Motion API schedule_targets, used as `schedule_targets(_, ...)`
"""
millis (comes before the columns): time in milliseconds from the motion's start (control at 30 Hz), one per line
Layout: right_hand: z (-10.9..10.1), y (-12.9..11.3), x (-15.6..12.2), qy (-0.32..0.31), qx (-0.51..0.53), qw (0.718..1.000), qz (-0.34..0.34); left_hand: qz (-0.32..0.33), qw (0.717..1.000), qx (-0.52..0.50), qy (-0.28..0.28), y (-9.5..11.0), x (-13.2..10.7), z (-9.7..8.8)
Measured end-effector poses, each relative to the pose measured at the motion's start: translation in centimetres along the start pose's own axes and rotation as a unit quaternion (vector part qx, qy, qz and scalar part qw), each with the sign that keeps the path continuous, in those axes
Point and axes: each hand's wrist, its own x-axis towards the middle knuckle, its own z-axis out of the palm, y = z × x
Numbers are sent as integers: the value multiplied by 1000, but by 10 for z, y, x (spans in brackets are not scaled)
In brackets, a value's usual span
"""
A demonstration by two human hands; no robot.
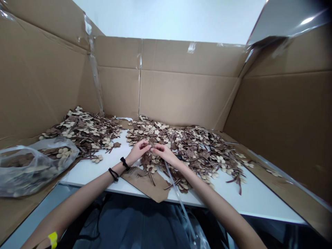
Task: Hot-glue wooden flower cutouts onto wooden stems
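My left hand [140, 151] and my right hand [166, 154] meet over the white table [111, 160]. Their fingertips pinch a small brown flower-shaped piece [152, 141] between them; its details are partly hidden by the fingers. Beneath and around both hands lie loose brown and cream flower pieces [151, 168] with thin brown strips. A long translucent stick [178, 195] runs from under my right wrist down past the table's front edge. Beside that wrist a black object [180, 157] with a cable is partly covered.
Flower pieces and strips form a pile on the left [89, 128] and a wider one [199, 141] at centre-right. A filled plastic bag [36, 169] stands at left. Cardboard walls [186, 86] enclose three sides. A cardboard sheet [153, 188] overhangs the front edge.
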Motion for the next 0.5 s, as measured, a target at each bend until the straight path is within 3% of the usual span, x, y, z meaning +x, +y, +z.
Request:
schedule_targets(267,-1,13,4,-6,19,999,-40,3,1000,28,-1,1,-1,-1)
schedule_targets(500,-1,2,0,1,-10,999,-40,15,1000,-2,-22,2,-1,-1)
